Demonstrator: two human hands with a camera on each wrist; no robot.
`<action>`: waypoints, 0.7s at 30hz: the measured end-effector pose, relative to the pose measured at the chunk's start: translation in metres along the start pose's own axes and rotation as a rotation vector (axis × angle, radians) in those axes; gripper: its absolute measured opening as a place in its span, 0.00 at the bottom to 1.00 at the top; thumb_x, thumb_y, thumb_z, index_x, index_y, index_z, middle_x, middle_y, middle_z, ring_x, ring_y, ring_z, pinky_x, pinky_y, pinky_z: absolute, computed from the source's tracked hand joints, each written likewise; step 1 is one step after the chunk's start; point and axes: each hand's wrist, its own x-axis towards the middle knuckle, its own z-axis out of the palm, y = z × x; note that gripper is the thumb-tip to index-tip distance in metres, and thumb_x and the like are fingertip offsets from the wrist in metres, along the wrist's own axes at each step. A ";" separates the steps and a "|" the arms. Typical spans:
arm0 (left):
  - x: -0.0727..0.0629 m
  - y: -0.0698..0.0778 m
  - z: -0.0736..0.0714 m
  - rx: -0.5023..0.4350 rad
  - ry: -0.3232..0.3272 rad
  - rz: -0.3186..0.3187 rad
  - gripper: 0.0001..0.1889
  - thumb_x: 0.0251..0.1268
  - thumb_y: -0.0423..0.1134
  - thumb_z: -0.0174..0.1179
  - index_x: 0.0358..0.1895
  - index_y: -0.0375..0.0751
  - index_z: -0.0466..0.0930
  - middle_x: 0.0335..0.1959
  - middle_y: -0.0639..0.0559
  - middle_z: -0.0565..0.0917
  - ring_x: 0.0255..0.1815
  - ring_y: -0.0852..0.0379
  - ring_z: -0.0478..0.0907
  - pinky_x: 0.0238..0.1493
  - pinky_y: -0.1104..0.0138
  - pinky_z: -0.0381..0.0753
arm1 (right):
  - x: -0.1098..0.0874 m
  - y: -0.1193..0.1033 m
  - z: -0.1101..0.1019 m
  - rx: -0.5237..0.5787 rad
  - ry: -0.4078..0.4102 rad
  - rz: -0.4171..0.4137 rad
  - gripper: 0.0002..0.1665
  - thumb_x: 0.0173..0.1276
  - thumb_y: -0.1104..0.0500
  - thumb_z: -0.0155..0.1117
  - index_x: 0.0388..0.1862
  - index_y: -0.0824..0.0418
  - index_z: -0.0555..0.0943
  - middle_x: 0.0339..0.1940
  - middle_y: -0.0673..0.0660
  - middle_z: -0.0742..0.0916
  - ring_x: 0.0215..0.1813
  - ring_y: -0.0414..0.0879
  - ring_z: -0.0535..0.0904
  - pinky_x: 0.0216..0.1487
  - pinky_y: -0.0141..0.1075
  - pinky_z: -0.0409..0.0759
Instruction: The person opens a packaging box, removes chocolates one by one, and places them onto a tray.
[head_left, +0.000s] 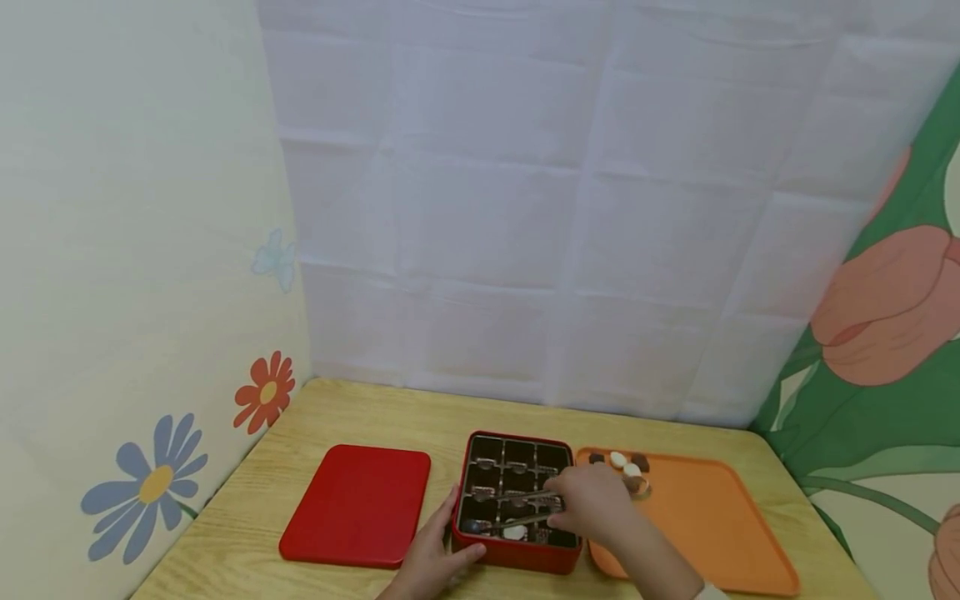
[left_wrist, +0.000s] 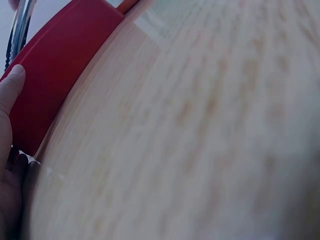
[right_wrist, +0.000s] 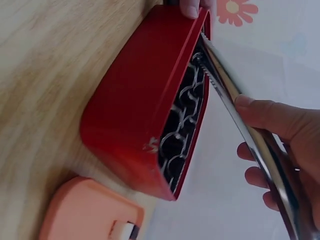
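Note:
A red box [head_left: 517,557] with a black divider stands on the table, its top uncovered. My left hand [head_left: 431,557] holds its near left corner, thumb on the front wall and fingers along the left side. My right hand [head_left: 596,502] grips metal tongs [right_wrist: 257,145] above the box's right side. The tongs' arms are spread, and their toothed tips reach down into the left compartments. By one tip, in the near left compartment, shows a small dark round shape [head_left: 472,527]. A white piece [head_left: 514,532] lies in the near middle compartment.
A flat red lid [head_left: 358,504] lies left of the box. To the right, an orange tray [head_left: 701,521] carries several small white and dark brown pieces [head_left: 639,461] at its far left corner. White cloth [head_left: 465,250] hangs behind the table, with flower-printed cloths at both sides.

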 end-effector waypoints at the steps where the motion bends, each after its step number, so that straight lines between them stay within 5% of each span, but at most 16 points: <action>1: 0.000 0.000 0.000 0.001 0.000 -0.002 0.57 0.50 0.56 0.73 0.79 0.38 0.48 0.78 0.34 0.55 0.77 0.30 0.51 0.70 0.35 0.56 | 0.002 -0.003 -0.002 -0.029 -0.002 -0.009 0.20 0.51 0.44 0.78 0.43 0.48 0.88 0.27 0.44 0.87 0.21 0.37 0.73 0.22 0.34 0.70; 11: 0.001 0.001 -0.001 -0.004 -0.013 -0.027 0.57 0.51 0.56 0.72 0.79 0.39 0.48 0.77 0.33 0.56 0.76 0.30 0.52 0.70 0.34 0.56 | 0.019 -0.028 -0.011 -0.156 0.001 -0.052 0.13 0.49 0.44 0.79 0.26 0.49 0.87 0.15 0.42 0.79 0.17 0.37 0.68 0.22 0.32 0.71; 21: 0.001 0.000 -0.001 0.009 -0.011 -0.020 0.57 0.51 0.57 0.72 0.79 0.38 0.48 0.77 0.33 0.56 0.76 0.30 0.53 0.70 0.34 0.57 | 0.030 -0.046 -0.013 -0.220 -0.103 0.015 0.23 0.51 0.40 0.77 0.12 0.49 0.76 0.12 0.43 0.75 0.17 0.37 0.69 0.27 0.33 0.75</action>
